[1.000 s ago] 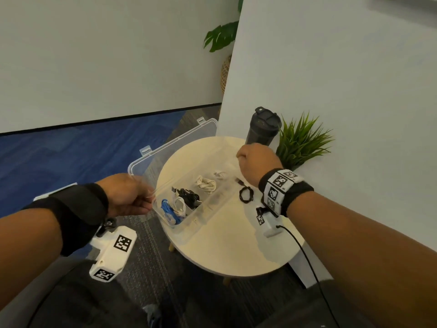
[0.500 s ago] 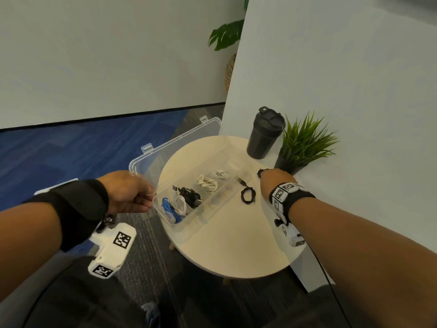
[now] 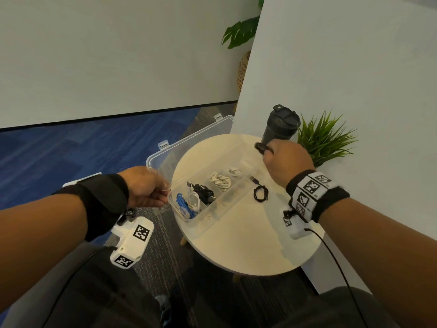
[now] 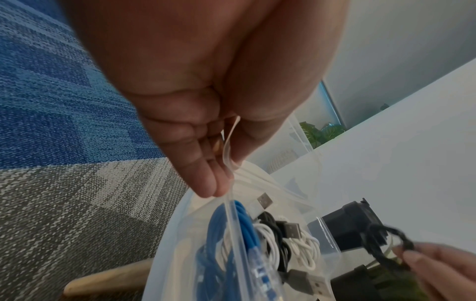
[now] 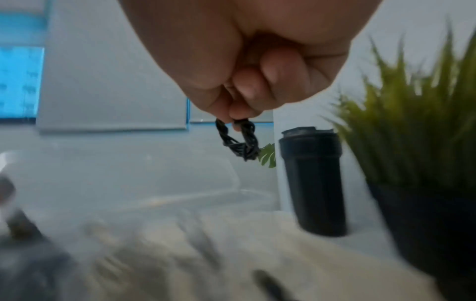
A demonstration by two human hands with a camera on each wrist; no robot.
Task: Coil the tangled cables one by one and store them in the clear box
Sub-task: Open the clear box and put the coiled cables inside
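Observation:
A clear box point(image 3: 224, 201) lies on a round table point(image 3: 238, 235) with its lid point(image 3: 189, 144) open behind it. Its compartments hold a coiled blue cable point(image 3: 182, 204) point(image 4: 243, 226), white cables point(image 3: 221, 180) and a black cable point(image 3: 203, 191). My left hand point(image 3: 163, 194) pinches the box's left rim point(image 4: 228, 160) between thumb and fingers. My right hand point(image 3: 268, 151) is raised over the box's far right end, near the tumbler. It pinches a small black coiled cable point(image 3: 260, 147) point(image 5: 242, 140) point(image 4: 381, 242). A second black coiled cable point(image 3: 260, 194) lies on the table right of the box.
A black tumbler point(image 3: 280, 126) point(image 5: 314, 183) and a potted green plant point(image 3: 324, 138) point(image 5: 417, 146) stand at the table's back right against a white wall. Blue and grey carpet lies to the left. The table's near half is bare wood.
My right hand dipped to the table by the plant, then rose holding the small black coil. My left hand has kept its hold on the box rim.

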